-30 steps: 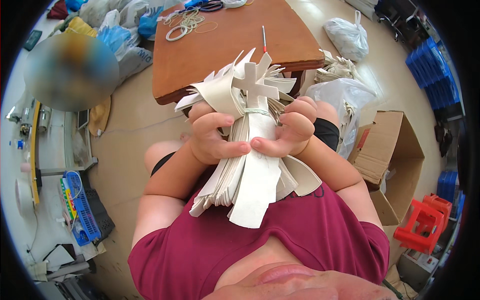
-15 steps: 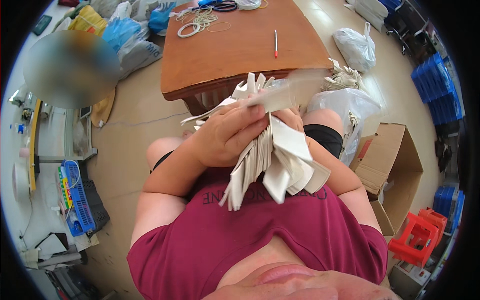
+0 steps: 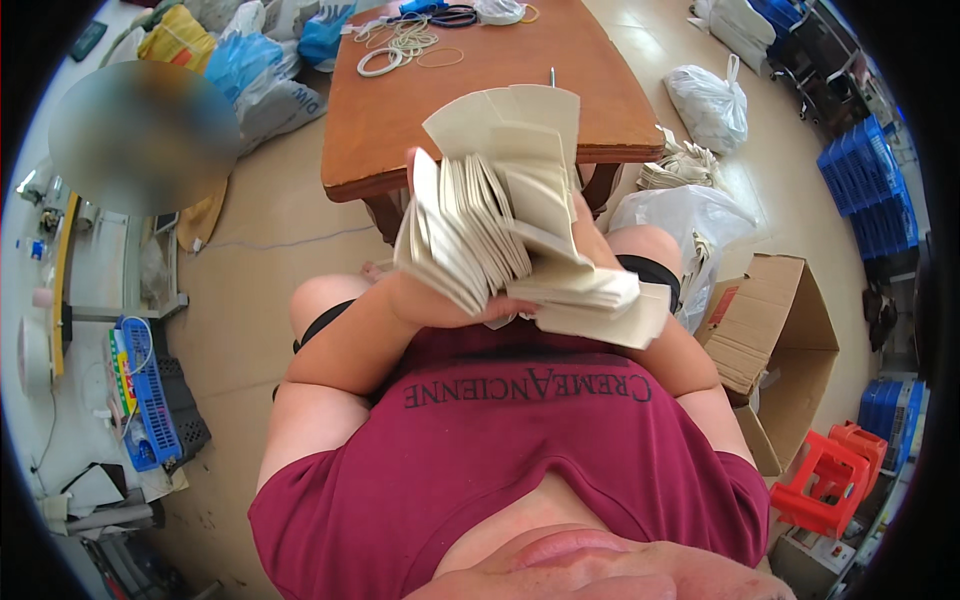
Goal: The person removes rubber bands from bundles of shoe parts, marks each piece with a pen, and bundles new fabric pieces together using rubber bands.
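Above my lap I hold a thick bundle of cream-coloured flat paper pieces [image 3: 465,215], which look like stiff card. My left hand [image 3: 430,300] is closed round its left part from below, with fingers showing under the lower edge. On the right, my right hand [image 3: 588,235] is against the back of more fanned-out cream pieces [image 3: 525,115]; its fingers are mostly hidden behind them. Several pieces spread toward the lower right, below the hands.
Ahead stands a brown wooden table [image 3: 500,55] bearing pale cords [image 3: 410,38], a white ring [image 3: 379,63] and a pen [image 3: 552,77]. To the right are more cream pieces [image 3: 680,165], a clear plastic bag [image 3: 655,207], an open cardboard box [image 3: 765,320] and a red stool [image 3: 825,475].
The bundle has turned and risen toward the table, so its packed edges now face up. Pieces that hung down toward my shirt now fan upward and rightward. My left hand has moved lower beneath the bundle.
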Tool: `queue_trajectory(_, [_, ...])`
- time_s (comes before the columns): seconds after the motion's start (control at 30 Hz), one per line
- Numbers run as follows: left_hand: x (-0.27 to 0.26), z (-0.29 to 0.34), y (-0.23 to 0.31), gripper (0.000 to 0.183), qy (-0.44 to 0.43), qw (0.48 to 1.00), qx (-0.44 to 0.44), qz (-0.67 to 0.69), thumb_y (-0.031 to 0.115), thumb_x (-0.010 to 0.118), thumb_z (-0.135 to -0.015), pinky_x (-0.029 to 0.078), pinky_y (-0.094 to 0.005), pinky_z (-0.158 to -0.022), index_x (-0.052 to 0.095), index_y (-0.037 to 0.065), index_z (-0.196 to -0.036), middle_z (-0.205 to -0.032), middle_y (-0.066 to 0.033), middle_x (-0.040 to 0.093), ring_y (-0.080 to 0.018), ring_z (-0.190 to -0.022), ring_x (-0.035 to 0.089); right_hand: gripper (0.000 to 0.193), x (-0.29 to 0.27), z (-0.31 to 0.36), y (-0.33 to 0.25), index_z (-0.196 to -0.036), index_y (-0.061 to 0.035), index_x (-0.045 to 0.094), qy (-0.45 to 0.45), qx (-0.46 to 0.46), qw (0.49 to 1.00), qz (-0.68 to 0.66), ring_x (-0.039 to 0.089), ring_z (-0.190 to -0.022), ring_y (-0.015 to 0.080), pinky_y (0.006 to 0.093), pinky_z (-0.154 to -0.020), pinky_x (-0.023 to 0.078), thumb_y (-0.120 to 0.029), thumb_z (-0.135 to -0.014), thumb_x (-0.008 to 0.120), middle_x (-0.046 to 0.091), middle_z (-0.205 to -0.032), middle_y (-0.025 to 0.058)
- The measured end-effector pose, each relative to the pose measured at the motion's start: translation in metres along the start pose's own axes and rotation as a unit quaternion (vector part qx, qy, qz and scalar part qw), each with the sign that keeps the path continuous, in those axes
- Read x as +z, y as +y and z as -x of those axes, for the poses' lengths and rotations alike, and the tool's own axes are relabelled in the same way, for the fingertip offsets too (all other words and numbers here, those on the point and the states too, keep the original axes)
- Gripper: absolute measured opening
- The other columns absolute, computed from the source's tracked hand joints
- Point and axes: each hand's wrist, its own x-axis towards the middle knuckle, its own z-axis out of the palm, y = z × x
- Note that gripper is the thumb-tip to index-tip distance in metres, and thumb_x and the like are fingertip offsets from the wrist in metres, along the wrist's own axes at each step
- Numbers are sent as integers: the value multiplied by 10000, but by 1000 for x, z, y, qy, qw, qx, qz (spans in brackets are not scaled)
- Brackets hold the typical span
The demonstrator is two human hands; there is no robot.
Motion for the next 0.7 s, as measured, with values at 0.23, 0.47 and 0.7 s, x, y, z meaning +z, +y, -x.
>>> queue_trajectory(0.23, [32,-9,-12,1545,152,877,-19,456,313,921,-617,96,-414,-1180,-406,116,-1383,-1570,-160,83,-271,-1449,154,1151,-14,-2,-14,-1448,-17,220,-37,-196,893,405,411,-1305,261,371,-1081,352,-168,-547,921,420,-1378,137])
queue_trajectory(0.47, [26,-16,-11,1529,146,879,-125,436,280,921,-613,269,-410,-1132,-376,87,-1400,-1531,-208,182,-293,-1409,268,938,9,-26,-29,-1383,-6,363,0,-158,905,396,491,-1223,249,344,-1029,404,-155,-602,861,447,-1342,149])
queue_trajectory(0.7, [6,-40,-17,589,282,734,-179,591,35,742,-710,528,-329,-838,491,12,-1242,-1058,-77,619,-186,-967,627,978,-4,-41,-15,-1424,-15,319,-32,-122,941,314,492,-1221,242,368,-1011,426,-144,-626,870,435,-1370,139])
